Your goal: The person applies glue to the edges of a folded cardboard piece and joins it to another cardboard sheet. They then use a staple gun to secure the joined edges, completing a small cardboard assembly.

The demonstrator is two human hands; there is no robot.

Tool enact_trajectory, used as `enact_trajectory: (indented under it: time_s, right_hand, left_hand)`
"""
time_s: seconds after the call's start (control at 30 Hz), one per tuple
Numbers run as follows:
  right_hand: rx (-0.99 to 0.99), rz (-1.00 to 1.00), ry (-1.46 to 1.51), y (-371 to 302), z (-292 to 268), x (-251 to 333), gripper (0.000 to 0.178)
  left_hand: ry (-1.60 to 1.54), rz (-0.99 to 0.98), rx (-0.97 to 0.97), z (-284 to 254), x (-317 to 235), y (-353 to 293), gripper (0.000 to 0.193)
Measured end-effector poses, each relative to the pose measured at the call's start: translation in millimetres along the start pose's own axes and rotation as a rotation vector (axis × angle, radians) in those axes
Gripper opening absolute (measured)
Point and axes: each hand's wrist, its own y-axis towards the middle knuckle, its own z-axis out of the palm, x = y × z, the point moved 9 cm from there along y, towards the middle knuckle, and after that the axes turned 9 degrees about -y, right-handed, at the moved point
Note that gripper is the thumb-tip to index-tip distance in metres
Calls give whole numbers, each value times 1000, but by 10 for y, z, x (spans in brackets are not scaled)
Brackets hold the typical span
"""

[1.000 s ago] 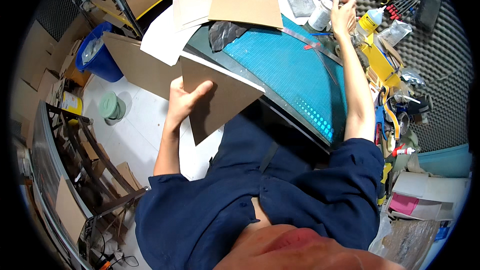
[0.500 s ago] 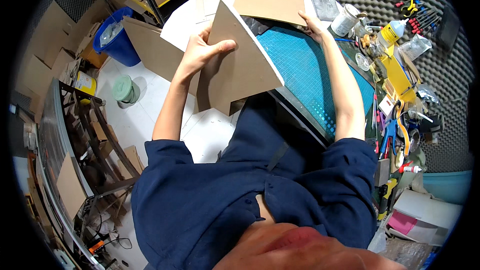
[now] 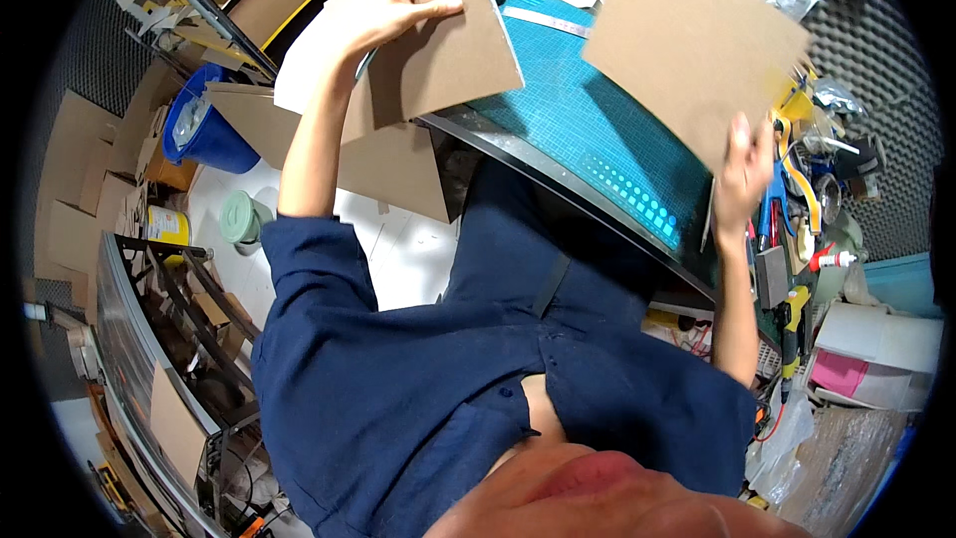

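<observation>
The right hand (image 3: 742, 177) has its grip closed on the lower-right edge of the larger board (image 3: 687, 40), whose long axis slants up-left over the cutting mat (image 3: 588, 125); the left hand (image 3: 393, 18), arm stretched forward, grips the smaller board (image 3: 453, 55) by its left side (thumb on top, fingers mostly hidden).

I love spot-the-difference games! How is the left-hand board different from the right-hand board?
The left hand grips the left-hand board with its thumb across the face; the right hand holds the right-hand board at its lower edge.
The left-hand board has a dark shadow on its face; the right-hand board looks mostly evenly lit.
The left-hand board is farther left than the right-hand board.
Both are flat, brown and straight-edged.
</observation>
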Motion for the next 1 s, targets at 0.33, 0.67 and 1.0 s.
enact_trajectory:
  time_s: [0.33,0.67,1.0]
  right_hand:
    - [-157,309,116,-1467,-921,-471,25]
    - [-206,287,13,-1626,-762,-500,23]
    - [-265,353,19,-1718,-773,-602,27]
  left_hand:
    - [333,20,66,244,640,1232,104]
    - [296,207,-320,242,1208,1472,115]
    - [895,58,25,895,717,234,140]
